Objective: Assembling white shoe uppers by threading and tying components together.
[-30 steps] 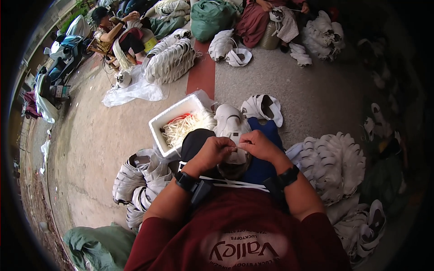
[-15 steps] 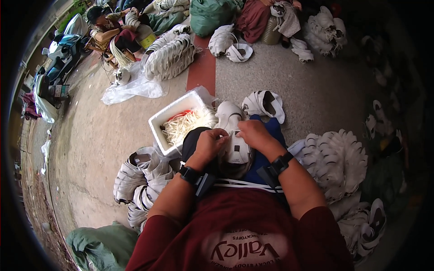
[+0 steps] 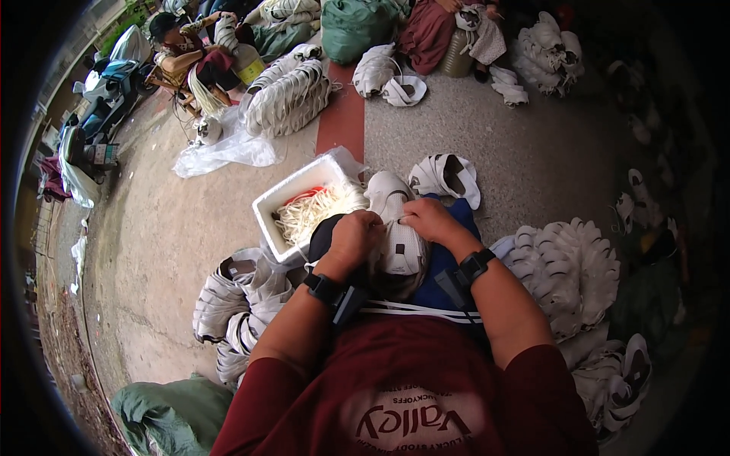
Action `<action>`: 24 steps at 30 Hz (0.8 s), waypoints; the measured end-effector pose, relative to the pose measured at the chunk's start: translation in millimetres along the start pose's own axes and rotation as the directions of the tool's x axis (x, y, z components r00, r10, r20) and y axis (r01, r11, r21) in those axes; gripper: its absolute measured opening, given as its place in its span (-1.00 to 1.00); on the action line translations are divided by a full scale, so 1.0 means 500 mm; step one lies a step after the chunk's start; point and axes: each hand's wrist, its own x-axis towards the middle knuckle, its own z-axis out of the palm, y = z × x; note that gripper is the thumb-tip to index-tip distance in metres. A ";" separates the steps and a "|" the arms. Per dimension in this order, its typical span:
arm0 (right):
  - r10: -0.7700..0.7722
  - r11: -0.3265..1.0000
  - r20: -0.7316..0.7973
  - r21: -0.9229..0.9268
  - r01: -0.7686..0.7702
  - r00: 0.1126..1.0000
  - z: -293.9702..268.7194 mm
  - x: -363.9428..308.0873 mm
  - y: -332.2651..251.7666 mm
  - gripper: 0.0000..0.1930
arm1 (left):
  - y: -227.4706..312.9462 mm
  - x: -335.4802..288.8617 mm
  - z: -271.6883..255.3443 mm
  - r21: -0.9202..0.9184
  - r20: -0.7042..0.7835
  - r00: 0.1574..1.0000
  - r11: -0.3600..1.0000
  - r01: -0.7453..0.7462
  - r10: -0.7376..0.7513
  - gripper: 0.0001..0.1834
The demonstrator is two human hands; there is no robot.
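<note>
Fingers bent, the left hand [image 3: 356,237] and right hand [image 3: 430,220] flank a rounded white mesh shoe upper [image 3: 403,254] on the lap [image 3: 445,267]; whether they pinch anything cannot be told. Probably light and soft, it should hold best by its edges. Farther left, cream cord-like laces [image 3: 310,218] lie in a white foam box [image 3: 293,183].

Paved ground [image 3: 167,243], marked by a red strip [image 3: 342,125], bears white shoe uppers [image 3: 373,72], clear plastic sheeting [image 3: 228,156] and a green sack [image 3: 171,416].

fisheye view, looked down from head height, faced forward past the nearby shirt [image 3: 403,365], took in wide ground [image 3: 525,159] beyond
</note>
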 end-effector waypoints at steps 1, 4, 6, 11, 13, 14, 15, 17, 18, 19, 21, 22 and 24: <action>0.013 1.000 -0.001 0.026 -0.013 1.000 -0.001 0.001 -0.005 -0.78 | -0.002 0.000 -0.002 0.033 -0.012 1.000 0.999 -0.004 0.004 -0.90; 0.072 0.987 0.052 0.141 -0.079 0.996 -0.008 -0.004 0.006 -0.77 | 0.010 0.008 -0.002 -0.001 -0.059 0.995 0.997 -0.076 0.076 -0.92; 0.069 0.987 0.050 0.144 -0.076 0.996 -0.009 -0.005 0.003 -0.77 | 0.014 0.013 0.004 0.021 -0.046 0.996 0.997 -0.076 0.077 -0.93; 0.098 0.983 0.056 0.150 -0.106 0.994 -0.009 -0.007 0.003 -0.76 | 0.021 0.020 0.008 0.060 -0.018 0.997 0.996 -0.073 0.074 -0.95; 0.061 0.986 0.023 0.151 -0.064 0.998 -0.005 -0.008 0.009 -0.77 | 0.014 0.025 0.010 0.041 -0.007 0.994 0.993 -0.112 0.112 -0.93; 0.061 0.986 0.022 0.152 -0.064 0.998 -0.005 -0.008 0.008 -0.77 | 0.002 0.027 0.012 0.042 -0.006 0.994 0.993 -0.113 0.113 -0.93; 0.055 0.987 0.017 0.151 -0.057 0.998 -0.005 -0.007 0.008 -0.77 | -0.011 0.029 0.012 -0.036 0.019 0.989 0.988 -0.149 0.149 -0.92; 0.051 0.987 0.010 0.151 -0.052 0.999 -0.005 -0.007 0.008 -0.76 | -0.021 0.030 0.014 -0.115 0.045 0.981 0.976 -0.183 0.189 -0.91; 0.064 0.986 0.014 0.151 -0.065 0.998 -0.005 -0.007 0.008 -0.76 | -0.020 0.029 0.014 -0.168 0.066 0.985 0.975 -0.146 0.159 -0.90; 0.077 0.985 0.018 0.151 -0.078 0.997 -0.005 -0.008 0.007 -0.76 | -0.019 0.028 0.014 -0.220 0.088 0.988 0.969 -0.108 0.130 -0.90; 0.078 0.985 0.012 0.153 -0.079 0.997 -0.005 -0.009 0.009 -0.76 | -0.017 0.028 0.014 -0.240 0.090 0.989 0.966 -0.097 0.121 -0.89; 0.079 0.985 0.009 0.154 -0.080 0.997 -0.005 -0.010 0.010 -0.76 | -0.017 0.028 0.014 -0.260 0.091 0.990 0.962 -0.084 0.111 -0.89; 0.098 0.982 0.025 0.157 -0.101 0.995 -0.007 -0.009 0.004 -0.76 | -0.016 0.025 0.013 -0.243 0.090 0.986 0.963 -0.115 0.141 -0.90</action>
